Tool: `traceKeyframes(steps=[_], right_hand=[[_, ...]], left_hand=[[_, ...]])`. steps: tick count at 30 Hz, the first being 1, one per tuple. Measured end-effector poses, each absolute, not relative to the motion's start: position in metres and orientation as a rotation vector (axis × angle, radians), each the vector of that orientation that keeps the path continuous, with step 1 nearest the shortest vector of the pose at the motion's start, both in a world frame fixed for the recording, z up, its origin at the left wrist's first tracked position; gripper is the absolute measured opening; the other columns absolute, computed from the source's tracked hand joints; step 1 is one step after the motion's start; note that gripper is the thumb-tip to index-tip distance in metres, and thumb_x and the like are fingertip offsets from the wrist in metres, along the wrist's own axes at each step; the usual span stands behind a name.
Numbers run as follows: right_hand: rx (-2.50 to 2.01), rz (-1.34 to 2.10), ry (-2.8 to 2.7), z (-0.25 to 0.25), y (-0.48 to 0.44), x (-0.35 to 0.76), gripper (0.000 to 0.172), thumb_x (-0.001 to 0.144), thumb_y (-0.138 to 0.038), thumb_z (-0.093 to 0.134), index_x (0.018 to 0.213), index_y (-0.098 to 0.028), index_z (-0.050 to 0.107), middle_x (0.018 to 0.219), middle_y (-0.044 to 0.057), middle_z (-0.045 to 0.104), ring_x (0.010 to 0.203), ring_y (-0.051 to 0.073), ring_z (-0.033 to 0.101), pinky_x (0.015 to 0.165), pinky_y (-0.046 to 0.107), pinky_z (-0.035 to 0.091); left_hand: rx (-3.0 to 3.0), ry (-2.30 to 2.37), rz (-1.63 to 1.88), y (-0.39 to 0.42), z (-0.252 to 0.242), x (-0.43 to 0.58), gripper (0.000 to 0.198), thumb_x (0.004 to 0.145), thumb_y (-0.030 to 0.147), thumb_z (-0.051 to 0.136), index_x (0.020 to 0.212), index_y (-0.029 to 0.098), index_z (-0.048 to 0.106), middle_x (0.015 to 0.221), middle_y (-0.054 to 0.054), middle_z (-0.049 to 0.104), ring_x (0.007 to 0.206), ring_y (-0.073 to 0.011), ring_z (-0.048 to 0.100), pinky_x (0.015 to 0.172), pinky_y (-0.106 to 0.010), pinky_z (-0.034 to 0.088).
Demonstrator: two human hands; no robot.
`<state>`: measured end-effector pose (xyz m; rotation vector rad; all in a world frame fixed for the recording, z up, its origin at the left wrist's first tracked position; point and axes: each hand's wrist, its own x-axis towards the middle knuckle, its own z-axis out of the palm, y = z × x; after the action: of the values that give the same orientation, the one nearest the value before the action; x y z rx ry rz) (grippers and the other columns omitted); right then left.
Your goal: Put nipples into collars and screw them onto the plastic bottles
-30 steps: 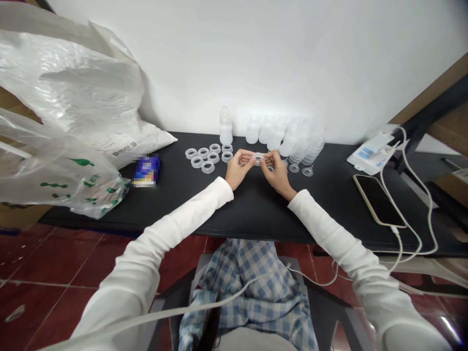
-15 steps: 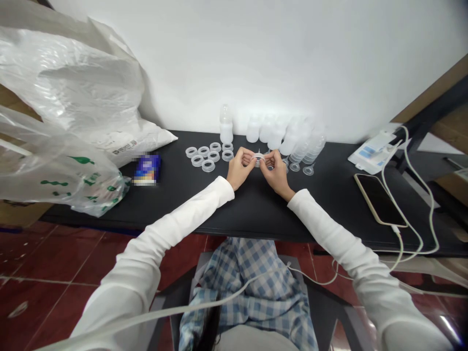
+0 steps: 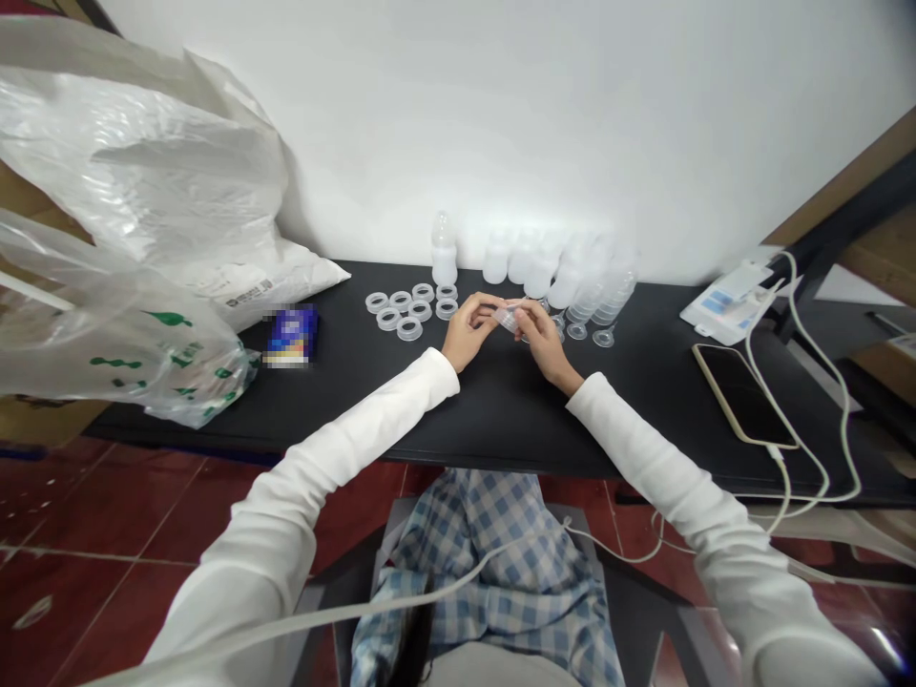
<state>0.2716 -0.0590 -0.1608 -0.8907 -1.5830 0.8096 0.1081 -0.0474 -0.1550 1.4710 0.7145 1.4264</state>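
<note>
Presently held piece (image 3: 507,317): translucent part, raised above the desk (image 3: 501,420) between the hands; fingers cover much of it, so whether it is one part or two joined parts cannot be told.
Left hand (image 3: 465,334): thumb and fingers pinch the left side of the held piece.
Right hand (image 3: 544,339): thumb and fingers pinch the right side of the same piece, close to the left fingertips.
Loose rings (image 3: 410,335): grouped on the desk to the left of the hands; none fitted to a bottle.
Domed bottle (image 3: 444,265): upright behind the rings, clear dome on top; judged the only finished unit.
White bottles (image 3: 495,260): clustered behind the hands; no domes visible on them.
Clear domes (image 3: 622,283): grouped at the right end of the bottles.
Flanged pieces (image 3: 603,338): on the desk, just in front of the clear domes.
Stage: judged early; most parts remain separate.
</note>
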Motion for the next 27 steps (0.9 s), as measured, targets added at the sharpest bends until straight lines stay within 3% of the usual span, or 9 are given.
traceKeyframes(steps=[6,11,16,19,27], right_hand=[[-0.939,0.691,-1.515,-0.157,-0.060,0.272,0.044,0.088,-0.066,0.064,0.097,-0.023,0.063,0.099,0.004,0.066,0.075,0.013,0.055,0.063,0.026,0.050],[-0.964,0.469,-1.425,-0.155,-0.062,0.275,0.038,0.096,-0.063,0.055,0.095,-0.025,0.053,0.087,0.000,0.058,0.074,0.013,0.055,0.069,0.027,0.050],[-0.967,0.387,-1.314,-0.153,-0.061,0.282,0.037,0.095,-0.061,0.057,0.091,-0.025,0.050,0.079,-0.004,0.049,0.072,0.012,0.051,0.070,0.028,0.047],[-0.963,0.392,-1.297,-0.151,-0.060,0.286,0.037,0.094,-0.060,0.060,0.090,-0.024,0.050,0.079,-0.004,0.049,0.072,0.012,0.050,0.071,0.028,0.046],[-1.040,0.371,-1.333,-0.151,-0.052,0.296,0.036,0.095,-0.061,0.058,0.094,-0.025,0.053,0.079,-0.003,0.050,0.073,0.014,0.052,0.071,0.029,0.047]], left_hand=[[1.471,0.766,1.415,-0.040,-0.158,0.107,0.026,0.083,0.026,0.073,0.107,0.024,0.063,0.122,-0.006,0.068,0.100,-0.0169,0.071,0.094,-0.032,0.055],[1.433,1.113,1.513,-0.002,-0.165,0.118,0.043,0.081,0.011,0.067,0.121,0.021,0.055,0.138,-0.014,0.058,0.117,-0.0221,0.066,0.105,-0.039,0.051],[1.529,1.419,1.504,0.057,-0.158,0.146,0.064,0.080,0.017,0.073,0.134,0.015,0.039,0.151,-0.024,0.043,0.151,-0.0326,0.038,0.125,-0.048,0.030],[1.541,1.474,1.504,0.083,-0.156,0.157,0.068,0.078,0.020,0.078,0.131,0.017,0.037,0.146,-0.024,0.045,0.149,-0.0358,0.039,0.126,-0.053,0.027],[1.687,1.519,1.497,0.061,-0.168,0.145,0.047,0.075,0.019,0.079,0.107,0.018,0.045,0.120,-0.016,0.055,0.130,-0.0347,0.053,0.117,-0.055,0.035]])
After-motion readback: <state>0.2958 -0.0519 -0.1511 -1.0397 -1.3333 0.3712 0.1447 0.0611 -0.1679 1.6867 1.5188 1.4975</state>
